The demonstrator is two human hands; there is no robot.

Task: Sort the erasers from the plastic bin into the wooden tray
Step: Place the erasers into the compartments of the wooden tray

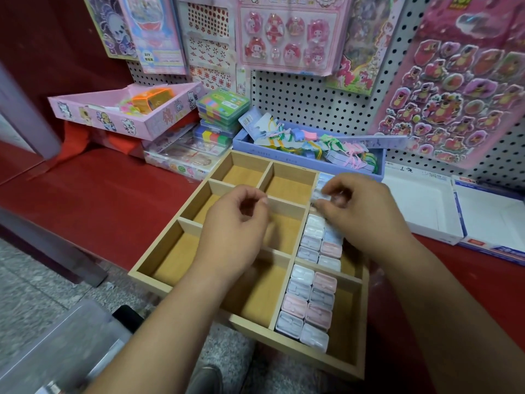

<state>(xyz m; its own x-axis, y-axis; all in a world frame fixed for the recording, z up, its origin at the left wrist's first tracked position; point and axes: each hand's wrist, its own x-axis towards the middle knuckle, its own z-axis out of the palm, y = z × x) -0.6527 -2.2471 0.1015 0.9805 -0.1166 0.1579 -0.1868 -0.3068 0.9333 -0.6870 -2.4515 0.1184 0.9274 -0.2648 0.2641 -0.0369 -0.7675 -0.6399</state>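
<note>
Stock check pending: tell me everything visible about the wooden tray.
The wooden tray is pale wood, a shallow rectangle split by dividers into three columns of compartments. It lies askew on the red shelf. Only the right column holds pastel erasers, packed two abreast; the rest show bare floors. The left hand and right hand hang over it.

Pale matt wooden tray point(292, 173), smooth bare dividers point(287, 205), erasers point(309, 305) in glossy clear wrap, translucent smooth plastic bin point(71, 345), glossy red shelf top point(113, 200), white matt pegboard point(298, 98), speckled stone-like floor point(34, 285), shiny stickers point(460, 81).
</note>
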